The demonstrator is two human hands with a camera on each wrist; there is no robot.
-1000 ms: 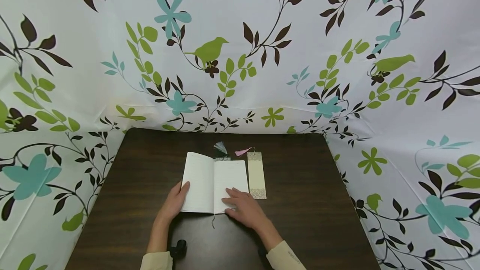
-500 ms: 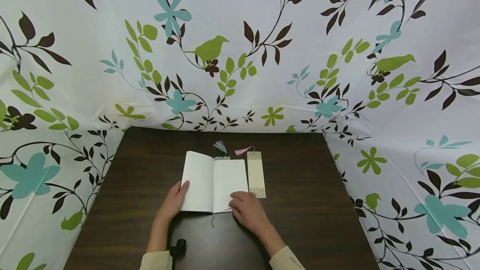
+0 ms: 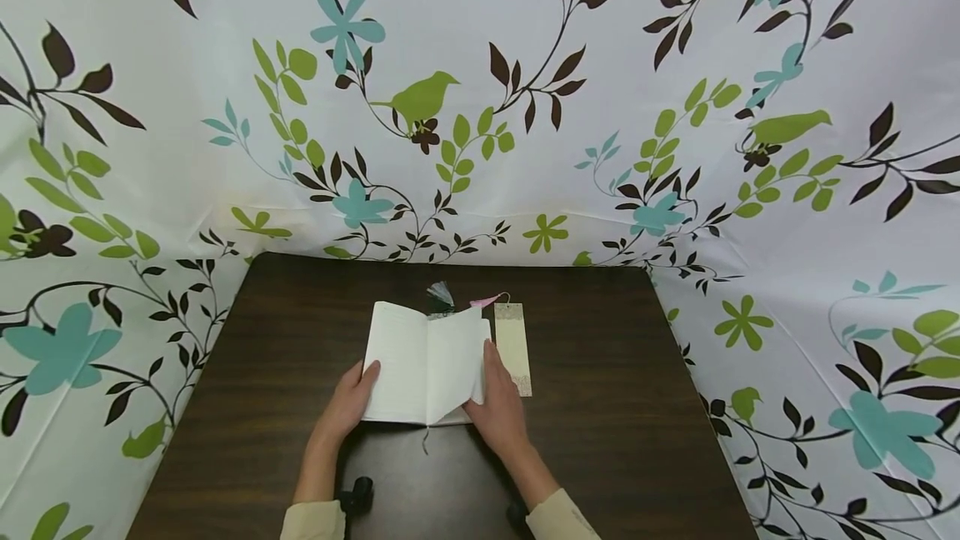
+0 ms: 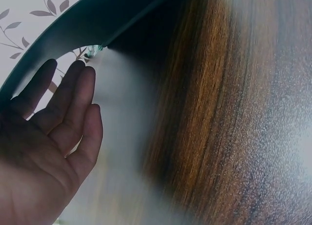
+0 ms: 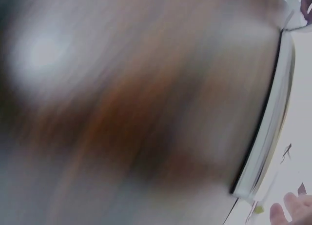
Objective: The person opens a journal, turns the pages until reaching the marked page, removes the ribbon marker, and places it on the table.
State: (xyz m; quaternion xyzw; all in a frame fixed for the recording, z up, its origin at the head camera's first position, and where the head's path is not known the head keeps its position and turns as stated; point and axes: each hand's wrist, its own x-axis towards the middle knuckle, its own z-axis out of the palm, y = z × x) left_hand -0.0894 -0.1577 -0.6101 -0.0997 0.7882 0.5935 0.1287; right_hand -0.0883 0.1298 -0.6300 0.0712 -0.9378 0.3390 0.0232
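Observation:
An open notebook [image 3: 397, 361] with blank-looking white pages lies tilted up in front of me. My left hand [image 3: 348, 402] holds its left side, thumb on the page. In the left wrist view, the left hand's fingers [image 4: 83, 103] reach behind the dark cover [image 4: 73, 27]. At the right side my right hand [image 3: 501, 402] holds the notebook's edge and a raised page [image 3: 453, 357], which curves up from the spine. Some fingertips [image 5: 292, 208] of that hand show at the corner of the right wrist view. A thin ribbon [image 3: 426, 440] hangs below the spine.
A cream bookmark [image 3: 513, 348] with a pink tassel [image 3: 485, 302] lies right of the notebook. Another bookmark's grey-blue tassel [image 3: 441, 296] shows beyond the top edge, its body mostly hidden. The dark wooden table [image 3: 615, 423] meets a patterned curtain [image 3: 517, 32] behind.
My right hand slid from lying on the right page to its lower right edge, then turned upward. A right-hand page has lifted toward the left. The left hand stayed in place.

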